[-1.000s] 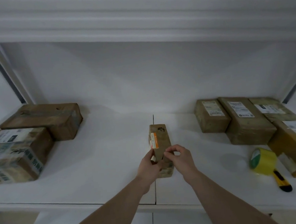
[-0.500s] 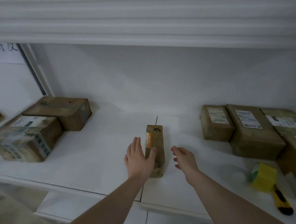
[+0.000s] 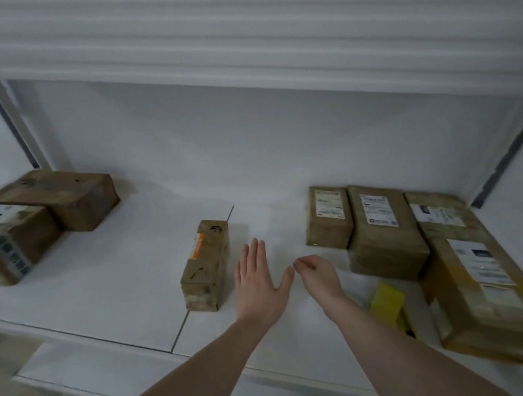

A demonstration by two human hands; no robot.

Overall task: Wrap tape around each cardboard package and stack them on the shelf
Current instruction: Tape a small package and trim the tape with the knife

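**Hovering over the shelf beside the small package**

Starting at nine o'clock: two cardboard packages on the white shelf (image 3: pixel 110 295), pressed together. Nearer one, the labelled package (image 3: pixel 9 241), wrapped in printed tape, partly cut by the picture's edge. Behind it, toward ten o'clock, a plain brown package (image 3: pixel 62 201) with grey tape across its top.

At the centre, the small package (image 3: pixel 207 263), lying flat with its long side running front to back across the seam between two shelf boards. Orange-and-white sticker along its top left edge. Touched by neither hand.

Just to its right, the left hand (image 3: pixel 257 287), palm down, fingers straight and held together, thumb spread toward three o'clock. Holding nothing, close to the small package but apart from it. Right beside it, the right hand (image 3: pixel 320 276), fingers loosely curled under, also holding nothing; thumb of the left hand nearly meeting it.

At four o'clock, partly hidden behind the right forearm, a yellow tape roll (image 3: pixel 387 304) on the shelf, blurred.

From two to four o'clock, a row of four labelled packages set tight side by side: a short package (image 3: pixel 328 223), a taller package (image 3: pixel 385 240), a back package (image 3: pixel 440 212), and in front of that a long package (image 3: pixel 493 296) reaching the shelf's front edge.

At twelve o'clock, the thick white upper shelf edge (image 3: pixel 238 40).
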